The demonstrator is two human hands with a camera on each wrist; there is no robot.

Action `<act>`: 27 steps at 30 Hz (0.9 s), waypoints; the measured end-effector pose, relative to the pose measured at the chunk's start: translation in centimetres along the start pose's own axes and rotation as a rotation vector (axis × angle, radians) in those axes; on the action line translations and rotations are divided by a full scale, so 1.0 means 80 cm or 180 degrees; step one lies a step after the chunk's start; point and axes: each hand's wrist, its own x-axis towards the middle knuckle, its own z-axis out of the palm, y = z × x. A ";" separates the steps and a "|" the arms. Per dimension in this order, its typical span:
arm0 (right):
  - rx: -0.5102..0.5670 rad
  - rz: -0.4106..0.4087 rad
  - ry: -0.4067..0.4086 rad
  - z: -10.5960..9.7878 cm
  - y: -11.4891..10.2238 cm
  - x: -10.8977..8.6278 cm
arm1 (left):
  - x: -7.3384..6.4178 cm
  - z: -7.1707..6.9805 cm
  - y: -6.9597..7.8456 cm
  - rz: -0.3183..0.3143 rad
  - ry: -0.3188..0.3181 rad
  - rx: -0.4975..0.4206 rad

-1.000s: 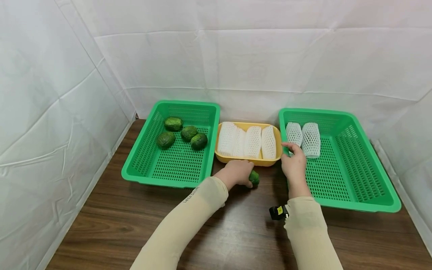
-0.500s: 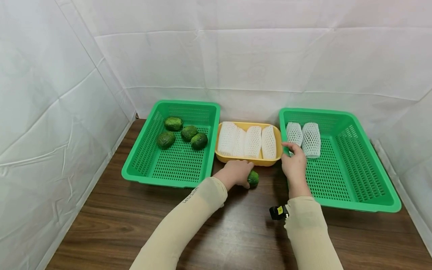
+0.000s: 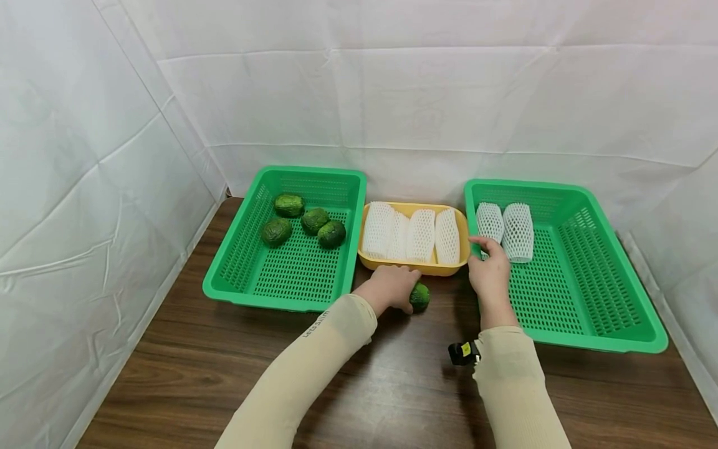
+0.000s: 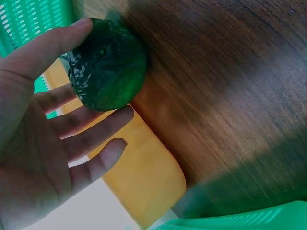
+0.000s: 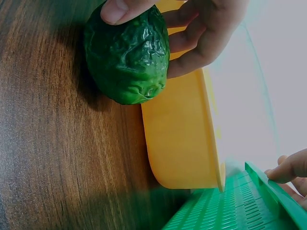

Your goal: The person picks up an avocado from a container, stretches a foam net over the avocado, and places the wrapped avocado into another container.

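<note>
My left hand (image 3: 392,287) grips a glossy, wrinkled avocado (image 3: 419,297) just above the wooden table, in front of the yellow tray (image 3: 434,270). In the left wrist view the thumb (image 4: 60,45) presses one side of the avocado (image 4: 108,64), while the other fingers spread behind it. The right wrist view shows the avocado (image 5: 127,60) low over the table, beside the tray wall. My right hand (image 3: 490,274) is at the near-left rim of the right green basket (image 3: 606,342), thumb and fingertips pinching its edge.
Several white foam net sleeves (image 3: 421,236) lie in the yellow tray. The left green basket (image 3: 280,302) holds several more avocados (image 3: 315,221). Two net-wrapped pieces (image 3: 518,232) rest in the right basket. White cloth walls (image 3: 415,100) stand behind and at the sides.
The avocado shifts slightly left and turns a little under my left fingers, so more of it shows. My right hand keeps its place on the basket rim.
</note>
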 end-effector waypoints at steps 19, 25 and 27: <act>-0.0047 0.0005 0.0011 -0.001 -0.001 -0.001 | -0.045 -0.064 -0.082 -0.0582 0.0894 -0.1665; -0.0066 0.0024 0.0018 -0.001 -0.002 0.000 | -0.041 -0.047 -0.097 -0.1048 0.0707 -0.1929; -0.0076 0.0026 0.0028 0.000 -0.002 0.000 | -0.039 -0.043 -0.099 -0.1018 0.0690 -0.1978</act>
